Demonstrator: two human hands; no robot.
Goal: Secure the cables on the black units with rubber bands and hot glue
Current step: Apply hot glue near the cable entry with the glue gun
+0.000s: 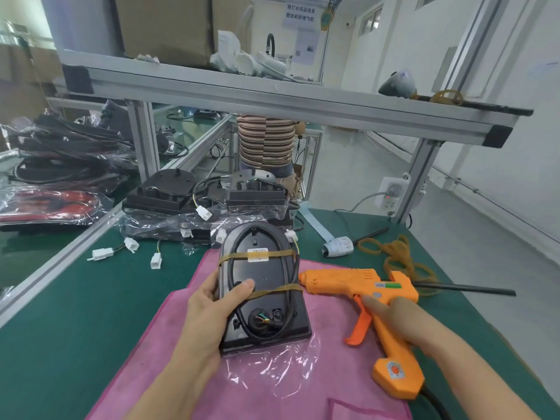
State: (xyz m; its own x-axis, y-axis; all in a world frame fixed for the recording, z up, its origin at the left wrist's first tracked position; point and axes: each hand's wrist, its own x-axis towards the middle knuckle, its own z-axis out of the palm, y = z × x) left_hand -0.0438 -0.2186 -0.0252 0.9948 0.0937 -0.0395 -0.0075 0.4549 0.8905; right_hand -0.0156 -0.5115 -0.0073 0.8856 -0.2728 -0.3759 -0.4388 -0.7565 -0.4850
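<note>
A black unit (pixel 266 304) lies on a pink cloth (pixel 272 386), its black cable looped on top under two tan rubber bands (pixel 272 254). My left hand (pixel 206 316) grips the unit's left edge, thumb pressing on its top face. My right hand (pixel 403 319) holds the handle of an orange hot glue gun (pixel 363 286), index finger stretched toward the trigger. The gun's nozzle points left and sits at the unit's right edge, beside the lower band.
More black units (pixel 194 195) with white connectors (pixel 203 213) are stacked behind. Loose rubber bands (pixel 397 259) and a tape roll (pixel 338 246) lie on the green mat at right. Bagged cables (pixel 60 153) pile at left. A person in a striped shirt (pixel 265 140) stands beyond the aluminium frame.
</note>
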